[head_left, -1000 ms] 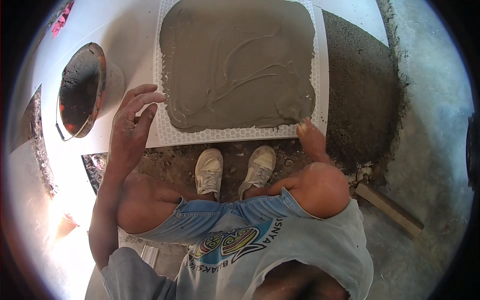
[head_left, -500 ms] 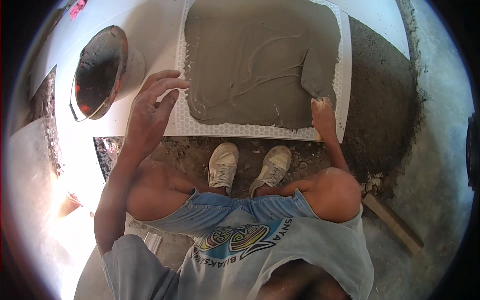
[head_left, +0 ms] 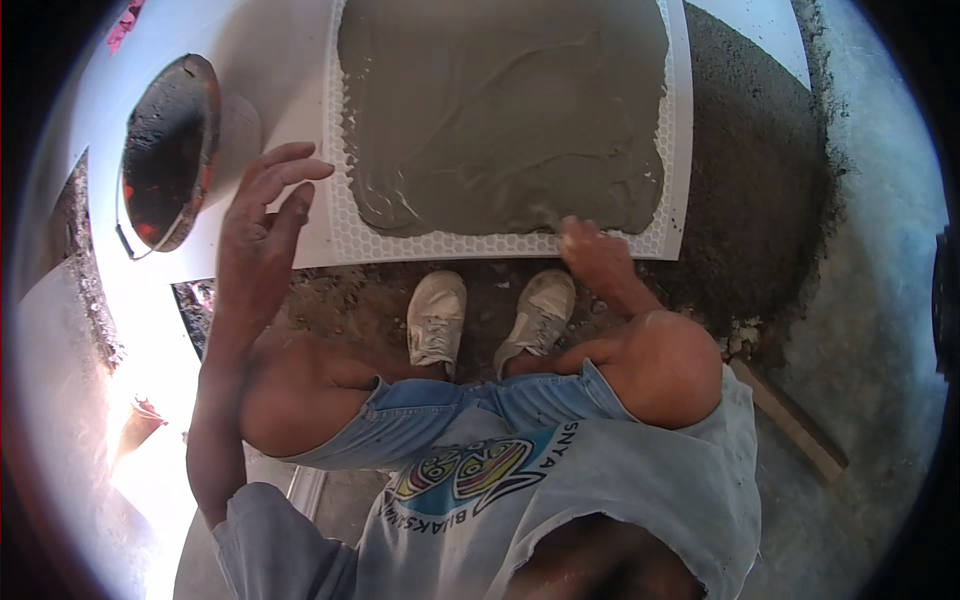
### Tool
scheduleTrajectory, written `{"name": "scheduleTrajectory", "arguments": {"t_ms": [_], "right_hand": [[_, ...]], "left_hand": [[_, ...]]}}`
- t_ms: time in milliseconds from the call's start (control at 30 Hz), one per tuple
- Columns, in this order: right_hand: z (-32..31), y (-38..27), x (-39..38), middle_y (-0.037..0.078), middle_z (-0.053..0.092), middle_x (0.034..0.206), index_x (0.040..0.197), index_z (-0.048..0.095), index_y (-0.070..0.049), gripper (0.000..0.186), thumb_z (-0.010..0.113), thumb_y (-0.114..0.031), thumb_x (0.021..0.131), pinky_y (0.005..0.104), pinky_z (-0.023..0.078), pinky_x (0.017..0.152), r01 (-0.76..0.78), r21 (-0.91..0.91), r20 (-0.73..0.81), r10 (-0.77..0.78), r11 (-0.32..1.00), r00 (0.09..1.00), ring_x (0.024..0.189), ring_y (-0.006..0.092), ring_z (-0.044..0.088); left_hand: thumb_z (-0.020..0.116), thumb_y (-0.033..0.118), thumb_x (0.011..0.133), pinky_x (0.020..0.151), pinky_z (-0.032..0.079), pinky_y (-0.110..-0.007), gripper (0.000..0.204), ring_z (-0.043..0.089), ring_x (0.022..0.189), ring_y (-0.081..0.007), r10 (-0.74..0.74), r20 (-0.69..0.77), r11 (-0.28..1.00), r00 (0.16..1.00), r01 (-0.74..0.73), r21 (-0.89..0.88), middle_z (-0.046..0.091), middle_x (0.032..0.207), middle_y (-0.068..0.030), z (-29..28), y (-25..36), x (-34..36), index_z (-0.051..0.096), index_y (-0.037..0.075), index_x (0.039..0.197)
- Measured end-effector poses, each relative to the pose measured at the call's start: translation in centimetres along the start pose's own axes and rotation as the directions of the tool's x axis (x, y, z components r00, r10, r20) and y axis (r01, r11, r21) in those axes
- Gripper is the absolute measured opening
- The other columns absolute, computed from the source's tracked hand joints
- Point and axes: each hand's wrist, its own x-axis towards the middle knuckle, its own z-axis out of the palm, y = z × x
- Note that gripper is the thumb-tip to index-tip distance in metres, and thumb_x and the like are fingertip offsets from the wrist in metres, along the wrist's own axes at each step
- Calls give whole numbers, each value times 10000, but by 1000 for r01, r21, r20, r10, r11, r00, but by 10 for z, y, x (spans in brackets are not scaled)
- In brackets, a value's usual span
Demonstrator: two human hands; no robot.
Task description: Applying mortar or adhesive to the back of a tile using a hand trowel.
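**Wet mortar on an upturned tile, both hands at its near edge**

The large white tile (head_left: 680, 130) lies flat at 12 o'clock from the crouching person, its honeycomb-patterned back facing up. It rests partly on a white surface to the left and on the dark mortar bed (head_left: 750, 190) to the right. Judged by its span, it is heavy and stiff yet brittle, so it should be gripped at 2 opposite bare rims, not at a corner.

Grey wet mortar (head_left: 500, 110) covers nearly all of that back, leaving only a narrow clean border. It looks soft, slick and heavy. Fingers placed on it would slide and gouge the layer, so the bare border is the only sound place to hold.

The round pan (head_left: 165, 150), crusted with mortar and showing red inside, sits at 10 o'clock on the white surface, well apart from the tile's coated area.

The left hand (head_left: 260, 225) is spread open and grasps nothing. It hovers just beside the tile's near left corner, at about 11 o'clock. I cannot tell if it touches the surface.

The right hand (head_left: 595, 250), dusted with mortar, rests at the tile's near edge at 1 o'clock, with its fingers at the mortar's margin. I cannot tell whether it pinches anything.

The 2 pale shoes (head_left: 435, 315) stand on rough ground just below the tile.
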Motion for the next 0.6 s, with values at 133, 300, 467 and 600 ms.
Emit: {"name": "scheduleTrajectory", "arguments": {"t_ms": [133, 300, 467, 600], "right_hand": [[17, 43, -39, 181, 631, 912, 1132, 477, -91, 348, 505, -347, 898, 513, 518, 710, -390, 124, -72, 400, 912, 914, 819, 397, 643], [27, 41, -58, 231, 641, 953, 1187, 478, -92, 425, 526, -399, 898, 515, 476, 764, -725, 392, 74, 766, 566, 639, 894, 429, 609], [50, 30, -58, 234, 641, 942, 1193, 473, -90, 427, 523, -397, 900, 518, 475, 766, -655, 477, 63, 721, 586, 690, 892, 432, 608], [60, 20, -51, 237, 640, 932, 1199, 469, -88, 430, 520, -395, 903, 521, 474, 768, -571, 557, 34, 670, 603, 741, 890, 435, 607]], "left_hand": [[492, 90, 950, 799, 451, -286, 189, 531, 1049, -137, 42, 63, 999, 997, -40, -35, 511, 1250, -59, 5, 6, 4, 636, 100, 1073], [495, 94, 953, 806, 451, -281, 192, 533, 1047, -134, 63, 77, 998, 995, -63, -14, 510, 1260, -59, 7, -4, 7, 638, 103, 1081], [520, 150, 946, 829, 478, -285, 186, 525, 1131, -150, 31, 87, 999, 996, -32, 10, 504, 1313, -51, 3, -9, 5, 633, 135, 1092], [512, 172, 953, 833, 479, -290, 190, 524, 1136, -157, 45, 94, 999, 995, -46, 5, 500, 1318, -53, 5, -12, 7, 633, 136, 1095]]}}
